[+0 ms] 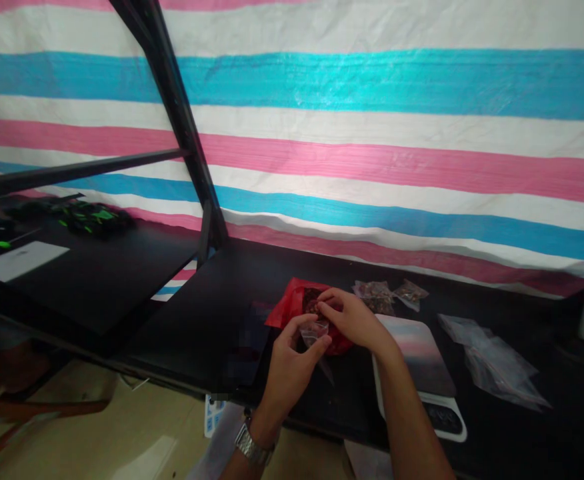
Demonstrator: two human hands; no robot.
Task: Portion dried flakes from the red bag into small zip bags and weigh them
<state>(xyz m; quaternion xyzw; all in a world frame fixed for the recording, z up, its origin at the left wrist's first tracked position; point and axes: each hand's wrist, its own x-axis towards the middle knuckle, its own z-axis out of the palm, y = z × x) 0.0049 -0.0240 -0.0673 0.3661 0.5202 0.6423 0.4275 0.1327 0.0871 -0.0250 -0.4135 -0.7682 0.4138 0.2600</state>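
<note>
My left hand holds a small clear zip bag between thumb and fingers, its mouth facing up. Just above it, my right hand is closed in a pinch at the fingertips; what lies between them is too small to make out. Behind both hands an open red plastic bag lies on the table, with small brown dried pieces inside it. Part of the red bag is hidden by my hands.
Right of my hands stands a white kitchen scale. Filled small bags lie behind it, and flat clear zip bags to its right. A black frame post rises at left, before a neighbouring table with a green-and-black model.
</note>
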